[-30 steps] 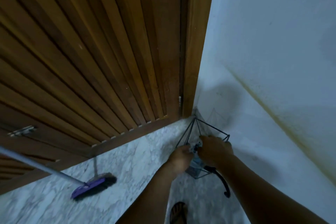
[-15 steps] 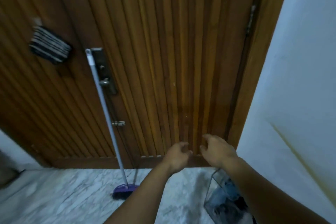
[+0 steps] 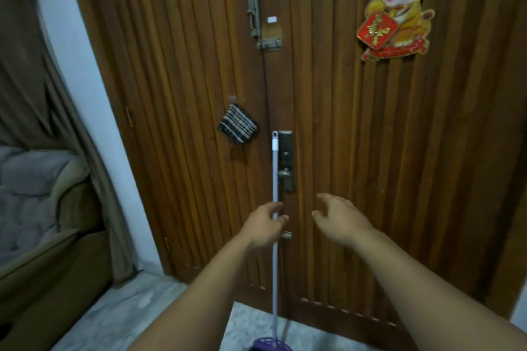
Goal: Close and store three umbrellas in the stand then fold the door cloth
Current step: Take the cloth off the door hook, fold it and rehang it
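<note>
The door cloth, black with white stripes, hangs from a small hook on the wooden door, above and left of the lock plate. Both my hands are raised in front of the door, well below the cloth. My left hand is loosely curled with nothing in it, and the broom's handle runs behind it. My right hand has its fingers spread and holds nothing. The umbrellas and the stand are out of view.
A broom with a pale handle and purple head leans against the door beside the lock plate. A tiger decoration hangs upper right. A sofa and curtain stand at the left. The floor is marble.
My view has swung up from the wire stand in the corner to the middle of the door. Both hands let go of the umbrella in the stand and rose, empty, toward the door.
</note>
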